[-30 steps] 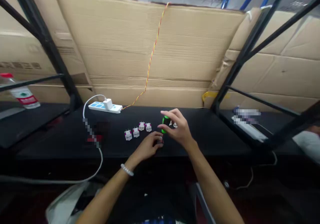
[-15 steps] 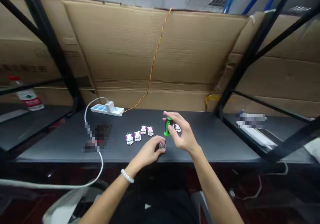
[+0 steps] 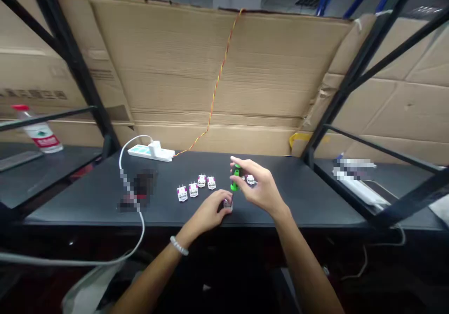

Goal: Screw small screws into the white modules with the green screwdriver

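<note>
My left hand (image 3: pixel 211 207) rests on the black table, its fingers closed round a small white-and-purple plug-like part (image 3: pixel 228 204). In my right hand (image 3: pixel 257 185), a screwdriver (image 3: pixel 235 178) with a green-and-black handle stands nearly upright over that part, pinched between thumb and fingers. Its shaft points down to the part, but I cannot make out where the tip sits. Several similar white-and-purple parts (image 3: pixel 193 189) with small prongs lie left of my hands. Another one (image 3: pixel 250 179) shows behind my right hand, partly hidden.
A white power strip (image 3: pixel 140 151) with a white plug (image 3: pixel 154 148) lies at the back left. Its white cable (image 3: pixel 143 232) runs off the front edge. Cardboard (image 3: pixel 168 71) walls the back, and black metal posts (image 3: pixel 336 103) flank the table. A blurred dark object (image 3: pixel 142 188) lies left.
My right hand has shifted slightly right and its fingers have moved round the screwdriver's handle. My left hand keeps its hold on the part. The view has tilted a little.
</note>
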Tool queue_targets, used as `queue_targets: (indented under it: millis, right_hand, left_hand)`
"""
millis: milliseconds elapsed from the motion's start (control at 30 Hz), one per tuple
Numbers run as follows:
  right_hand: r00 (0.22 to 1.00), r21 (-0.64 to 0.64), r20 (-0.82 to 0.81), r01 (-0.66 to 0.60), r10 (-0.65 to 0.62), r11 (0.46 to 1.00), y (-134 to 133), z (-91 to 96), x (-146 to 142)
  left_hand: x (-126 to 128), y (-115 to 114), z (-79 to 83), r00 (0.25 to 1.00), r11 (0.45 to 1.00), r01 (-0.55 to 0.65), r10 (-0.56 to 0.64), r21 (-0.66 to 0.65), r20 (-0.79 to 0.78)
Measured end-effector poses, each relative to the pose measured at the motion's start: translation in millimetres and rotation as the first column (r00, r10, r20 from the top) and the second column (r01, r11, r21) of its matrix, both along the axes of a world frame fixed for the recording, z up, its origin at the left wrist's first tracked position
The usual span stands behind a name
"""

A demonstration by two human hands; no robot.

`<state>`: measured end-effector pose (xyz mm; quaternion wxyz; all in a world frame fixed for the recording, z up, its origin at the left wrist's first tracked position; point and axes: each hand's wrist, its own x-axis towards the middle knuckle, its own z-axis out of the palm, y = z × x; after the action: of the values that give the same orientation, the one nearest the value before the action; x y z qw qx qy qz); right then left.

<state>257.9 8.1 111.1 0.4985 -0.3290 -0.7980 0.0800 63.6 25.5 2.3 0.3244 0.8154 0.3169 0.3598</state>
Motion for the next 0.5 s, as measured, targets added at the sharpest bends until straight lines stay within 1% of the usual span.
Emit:
queue_targets:
  millis: [67,133,167,300,333,400,500]
  right_hand:
    - [0.995,0.072,0.003,0.095,-0.096,0.993,1.8,-1.3,-1.0]
    - [0.992,0.106,0.007,0.126,-0.127,0.986,1.8,-2.2,-1.4]
    - [0.994,0.097,0.009,0.106,-0.107,0.990,1.2,-2.5,-1.1]
    - [0.998,0.021,-0.009,-0.057,0.057,0.998,-1.0,-3.1,2.2]
    - [0.997,0.016,-0.017,-0.073,0.073,0.997,-0.8,-3.0,2.9]
    - [0.999,0.041,-0.022,-0.039,0.040,0.998,0.3,-2.6,3.0]
    - [0.997,0.136,-0.023,0.082,-0.080,0.987,2.0,-1.7,1.2]
  left_hand:
    - [-0.1,-0.2,-0.5,1.000,1.000,0.000,0.000,0.005,-0.001]
    - [-0.1,-0.2,-1.3,1.000,1.000,-0.009,0.009,0.008,0.000]
    - [0.0,-0.1,-1.5,1.000,1.000,-0.012,0.012,0.010,0.001]
    - [0.5,0.1,-1.2,1.000,1.000,-0.003,0.003,0.012,0.008]
    - [0.5,0.0,-0.9,1.000,1.000,-0.002,0.002,0.013,0.009]
    - [0.2,0.0,-0.4,1.000,1.000,-0.003,0.003,0.012,0.010]
    - [-0.3,0.2,-0.3,1.000,1.000,-0.001,0.001,0.012,0.004]
